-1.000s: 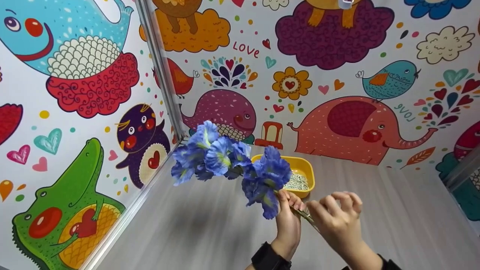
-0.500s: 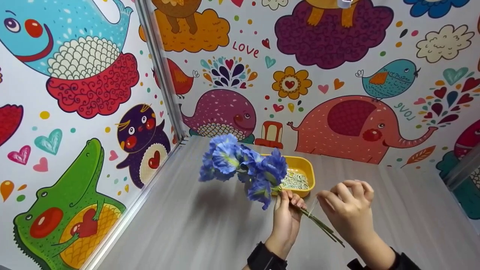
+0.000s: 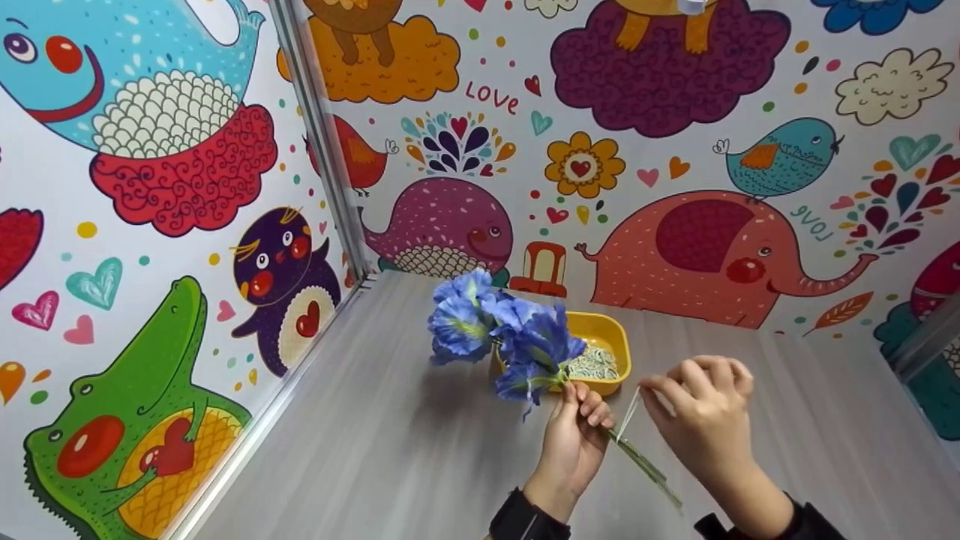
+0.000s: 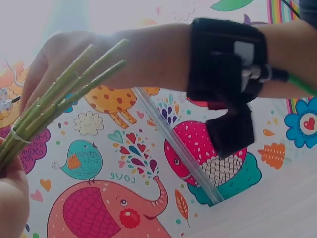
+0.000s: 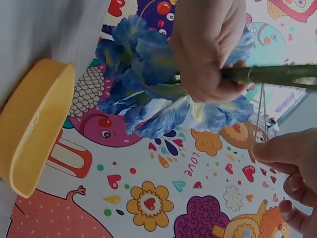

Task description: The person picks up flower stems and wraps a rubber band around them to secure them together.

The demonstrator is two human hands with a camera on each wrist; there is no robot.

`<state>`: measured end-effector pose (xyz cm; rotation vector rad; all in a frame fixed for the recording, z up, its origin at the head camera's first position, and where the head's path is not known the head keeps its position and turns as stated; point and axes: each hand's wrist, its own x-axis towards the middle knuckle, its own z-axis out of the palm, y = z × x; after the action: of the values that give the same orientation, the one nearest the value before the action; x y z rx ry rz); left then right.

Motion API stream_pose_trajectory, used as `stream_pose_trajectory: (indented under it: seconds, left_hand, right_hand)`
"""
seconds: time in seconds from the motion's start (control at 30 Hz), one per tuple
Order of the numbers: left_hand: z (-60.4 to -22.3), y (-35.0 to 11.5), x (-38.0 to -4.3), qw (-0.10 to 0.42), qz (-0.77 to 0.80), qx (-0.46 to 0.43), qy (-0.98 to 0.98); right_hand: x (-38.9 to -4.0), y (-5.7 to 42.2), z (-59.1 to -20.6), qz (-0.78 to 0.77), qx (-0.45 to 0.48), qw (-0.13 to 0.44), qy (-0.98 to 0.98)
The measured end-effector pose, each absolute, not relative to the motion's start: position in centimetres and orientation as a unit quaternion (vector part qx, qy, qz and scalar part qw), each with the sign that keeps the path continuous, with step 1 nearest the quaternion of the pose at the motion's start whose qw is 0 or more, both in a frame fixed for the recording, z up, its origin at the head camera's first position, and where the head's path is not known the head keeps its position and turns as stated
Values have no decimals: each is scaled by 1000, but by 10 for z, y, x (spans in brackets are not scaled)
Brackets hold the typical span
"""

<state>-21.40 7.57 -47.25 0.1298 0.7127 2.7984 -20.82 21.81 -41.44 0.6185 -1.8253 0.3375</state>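
My left hand [image 3: 574, 442] grips a bunch of blue artificial flowers [image 3: 517, 337] by their green stems [image 3: 643, 461], just below the blooms. The blooms point to the far left and the stem ends toward the near right. A thin pale rubber band [image 3: 630, 412] loops round the stems beside the left fingers. My right hand [image 3: 709, 412] pinches the band's other end between thumb and forefinger, stretching it away from the stems. In the right wrist view the band [image 5: 260, 116] shows as two taut strands. In the left wrist view several cut stem ends [image 4: 94, 69] fan out past the band.
Behind the hands a yellow tray [image 3: 622, 337] holds many pale rubber bands [image 3: 592, 364] and stands on the grey wood-grain table [image 3: 360, 450]. The blooms overlap its left part. Cartoon-printed panels [image 3: 450, 135] border the table at the back and left.
The flower heads have swung right and lowered toward the tray. My right hand has moved right and slightly up from the stems, drawing the rubber band out into a stretched loop.
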Motion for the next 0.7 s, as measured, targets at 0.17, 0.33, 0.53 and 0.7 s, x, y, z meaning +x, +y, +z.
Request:
stream_pose_trajectory:
  seconds: [0.17, 0.33, 0.53, 0.7]
  left_hand:
    - [-465, 73, -208, 147, 958, 50, 240]
    - [-452, 68, -199, 163, 962, 49, 216]
    - [-438, 63, -189, 171, 968, 59, 172]
    - [-431, 62, -187, 167, 976, 66, 122]
  right_hand:
    - [-214, 227, -408, 141, 243, 572, -771]
    - [-217, 237, -406, 145, 228, 567, -778]
    - [-221, 243, -415, 153, 216, 558, -786]
    - [-224, 244, -435, 164, 203, 544, -798]
